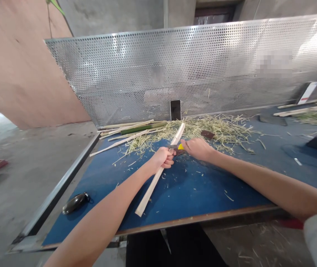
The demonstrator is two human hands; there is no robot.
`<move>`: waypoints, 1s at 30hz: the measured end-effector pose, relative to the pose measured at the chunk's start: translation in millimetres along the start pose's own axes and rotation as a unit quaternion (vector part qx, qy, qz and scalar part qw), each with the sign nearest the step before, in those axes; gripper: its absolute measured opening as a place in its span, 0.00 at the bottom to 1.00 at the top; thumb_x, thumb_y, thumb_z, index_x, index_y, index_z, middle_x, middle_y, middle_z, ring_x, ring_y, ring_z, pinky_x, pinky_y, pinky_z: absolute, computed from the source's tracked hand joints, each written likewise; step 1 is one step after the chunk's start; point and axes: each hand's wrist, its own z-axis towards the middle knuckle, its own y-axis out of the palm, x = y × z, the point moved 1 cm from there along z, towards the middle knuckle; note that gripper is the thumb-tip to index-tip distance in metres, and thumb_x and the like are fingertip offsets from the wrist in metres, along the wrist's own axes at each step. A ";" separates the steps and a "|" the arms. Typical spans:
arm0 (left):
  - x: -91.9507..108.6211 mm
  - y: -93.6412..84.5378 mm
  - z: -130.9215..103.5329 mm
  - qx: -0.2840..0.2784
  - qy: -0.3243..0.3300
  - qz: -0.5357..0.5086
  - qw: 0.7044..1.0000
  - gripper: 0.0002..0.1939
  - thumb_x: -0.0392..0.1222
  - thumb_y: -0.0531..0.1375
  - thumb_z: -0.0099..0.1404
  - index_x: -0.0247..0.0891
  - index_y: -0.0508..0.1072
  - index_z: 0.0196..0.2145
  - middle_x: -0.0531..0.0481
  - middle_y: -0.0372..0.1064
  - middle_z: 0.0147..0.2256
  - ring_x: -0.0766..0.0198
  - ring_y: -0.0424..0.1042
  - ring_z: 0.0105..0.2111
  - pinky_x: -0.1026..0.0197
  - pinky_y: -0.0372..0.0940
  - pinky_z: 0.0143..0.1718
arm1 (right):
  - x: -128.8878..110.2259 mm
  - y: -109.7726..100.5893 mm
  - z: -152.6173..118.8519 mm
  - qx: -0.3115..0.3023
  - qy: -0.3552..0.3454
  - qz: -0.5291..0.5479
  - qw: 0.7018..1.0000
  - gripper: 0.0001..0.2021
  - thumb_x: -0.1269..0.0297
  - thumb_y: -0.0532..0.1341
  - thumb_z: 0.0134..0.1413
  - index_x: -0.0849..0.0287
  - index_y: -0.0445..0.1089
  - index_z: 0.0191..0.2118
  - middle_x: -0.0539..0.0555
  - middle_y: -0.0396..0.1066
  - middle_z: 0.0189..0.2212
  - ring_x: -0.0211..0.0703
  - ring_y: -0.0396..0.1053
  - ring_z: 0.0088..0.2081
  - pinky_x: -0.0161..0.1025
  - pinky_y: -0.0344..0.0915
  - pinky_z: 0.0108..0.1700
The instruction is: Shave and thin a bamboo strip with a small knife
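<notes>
Tabletop (203, 193) — plain blue; strip (152, 189) cream; knife (180, 147) partly yellow; screen (136, 55) — hole-dotted silver.

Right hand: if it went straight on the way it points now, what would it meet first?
Beyond the knife in its grip, the right hand would likely meet the pale strip first, near the left hand; one view leaves depth uncertain.

The one view comes from a head-worn camera, facing forward and down over the blue counter (203, 196) from its near side; the left hand (162, 158) and right hand (198, 149) sit close, mid-view, while the perforated metal panel (130, 74) stands farther off.
</notes>
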 end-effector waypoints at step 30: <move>-8.6 3.9 -1.0 0.025 -0.004 0.040 0.999 0.14 0.36 0.55 0.82 0.42 0.62 0.35 0.65 0.44 0.22 0.75 0.42 0.15 0.70 0.40 0.18 | 26.9 13.3 9.8 0.032 0.071 0.082 0.994 0.35 0.55 0.38 0.83 0.62 0.82 0.44 0.67 0.81 0.35 0.54 0.79 0.36 0.46 0.62 0.38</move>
